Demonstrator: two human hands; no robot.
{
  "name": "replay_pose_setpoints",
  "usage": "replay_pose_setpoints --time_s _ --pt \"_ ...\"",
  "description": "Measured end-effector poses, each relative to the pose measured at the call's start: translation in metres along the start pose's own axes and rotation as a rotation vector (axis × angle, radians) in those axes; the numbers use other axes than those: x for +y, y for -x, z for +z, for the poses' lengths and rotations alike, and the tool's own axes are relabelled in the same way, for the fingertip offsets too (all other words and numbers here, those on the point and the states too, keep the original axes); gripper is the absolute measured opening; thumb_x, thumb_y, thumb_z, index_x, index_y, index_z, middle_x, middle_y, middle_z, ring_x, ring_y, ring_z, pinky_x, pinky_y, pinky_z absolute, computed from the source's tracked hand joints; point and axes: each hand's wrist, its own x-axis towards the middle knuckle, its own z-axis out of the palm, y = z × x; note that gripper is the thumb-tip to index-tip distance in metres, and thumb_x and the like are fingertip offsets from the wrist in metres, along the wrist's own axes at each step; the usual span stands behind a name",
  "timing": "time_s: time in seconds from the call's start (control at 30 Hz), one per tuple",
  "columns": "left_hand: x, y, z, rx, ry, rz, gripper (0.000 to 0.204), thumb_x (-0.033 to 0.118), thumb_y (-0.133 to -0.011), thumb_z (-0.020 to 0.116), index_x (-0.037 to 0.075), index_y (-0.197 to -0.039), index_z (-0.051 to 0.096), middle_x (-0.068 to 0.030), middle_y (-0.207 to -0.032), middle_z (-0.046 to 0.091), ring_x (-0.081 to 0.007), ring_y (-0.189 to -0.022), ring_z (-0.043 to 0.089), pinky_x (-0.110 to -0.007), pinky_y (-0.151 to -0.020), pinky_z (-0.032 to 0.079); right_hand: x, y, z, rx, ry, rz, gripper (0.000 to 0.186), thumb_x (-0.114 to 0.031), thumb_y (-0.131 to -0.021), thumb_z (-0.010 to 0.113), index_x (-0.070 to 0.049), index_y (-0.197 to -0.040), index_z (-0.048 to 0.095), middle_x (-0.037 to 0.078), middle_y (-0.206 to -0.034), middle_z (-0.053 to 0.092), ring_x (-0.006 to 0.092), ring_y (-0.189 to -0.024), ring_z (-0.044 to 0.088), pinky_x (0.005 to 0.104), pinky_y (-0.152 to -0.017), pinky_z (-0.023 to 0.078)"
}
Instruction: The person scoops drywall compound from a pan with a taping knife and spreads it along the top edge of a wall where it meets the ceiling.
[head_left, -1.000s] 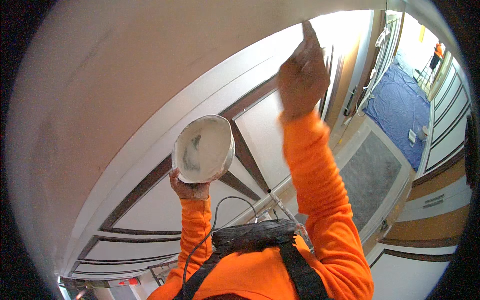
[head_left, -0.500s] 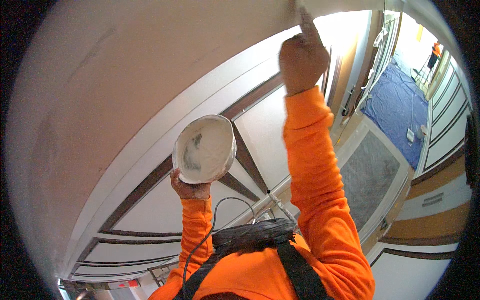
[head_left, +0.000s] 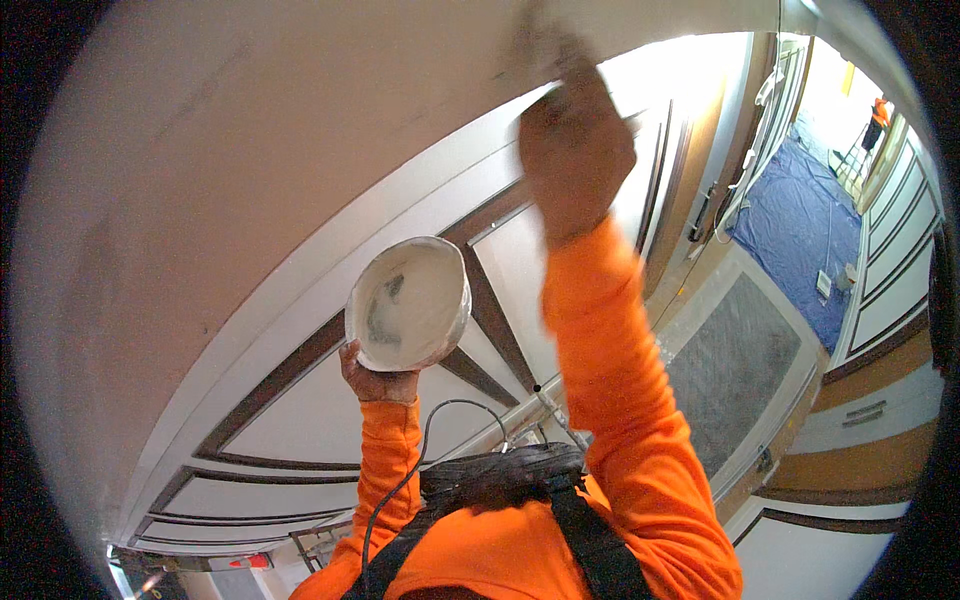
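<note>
My left hand (head_left: 378, 375) holds up a round, dented pale bowl (head_left: 430, 300) smeared inside with whitish material and grey patches. My right hand (head_left: 577, 155) is raised at the upper middle, blurred by motion, with its fingers closed. Something blurred projects from it against the pale ceiling surface (head_left: 250, 140); I cannot make out what it is, or whether it touches that surface. Both forearms are in orange sleeves.
Below are white doors with dark trim (head_left: 290, 410), a ladder (head_left: 550, 410) under me, a grey floor panel (head_left: 730, 360) and a corridor with blue sheeting (head_left: 795, 230). A person in orange (head_left: 878, 120) is at the corridor's far end beside a metal frame.
My right hand rose between the first two frames and has since moved left and lower, now blurred. My left hand and the bowl stay nearly in the same place.
</note>
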Motion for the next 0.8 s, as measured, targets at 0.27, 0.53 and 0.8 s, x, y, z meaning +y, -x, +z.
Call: replay_pose_setpoints --time_s 0.27,0.53,0.8 --pt "0.006 0.008 -0.006 0.028 -0.034 0.021 0.067 0.032 -0.068 0.058 0.009 -0.129 0.043 -0.0117 -0.130 0.045 -0.0327 -0.120 0.042 -0.058 -0.096 0.036 0.043 -0.002 -0.035 -0.260 -0.304 0.431 0.012 -0.002 -0.073 0.051 -0.003 -0.082 0.059 0.006 -0.068 0.056 0.0139 -0.053 0.051 0.0263 -0.046 0.044" --pt "0.005 0.005 -0.012 0.024 -0.042 0.006 0.068 0.032 -0.066 0.058 0.009 -0.129 0.043 -0.0121 -0.130 0.045 -0.0335 -0.119 0.043 -0.059 -0.095 0.036 -0.035 0.029 -0.052 -0.280 -0.458 0.145 0.034 -0.004 -0.062 0.056 -0.008 -0.095 0.063 0.010 -0.087 0.065 0.0263 -0.070 0.063 0.0372 -0.062 0.052" --pt "0.003 0.005 -0.004 0.037 0.000 0.024 0.070 0.036 -0.069 0.058 0.009 -0.131 0.041 -0.0138 -0.133 0.042 -0.0355 -0.121 0.041 -0.059 -0.096 0.034 0.158 -0.043 0.002 -0.055 0.100 0.384 0.015 -0.012 -0.074 0.051 -0.008 -0.080 0.064 0.014 -0.067 0.063 0.0299 -0.062 0.063 0.0390 -0.059 0.053"
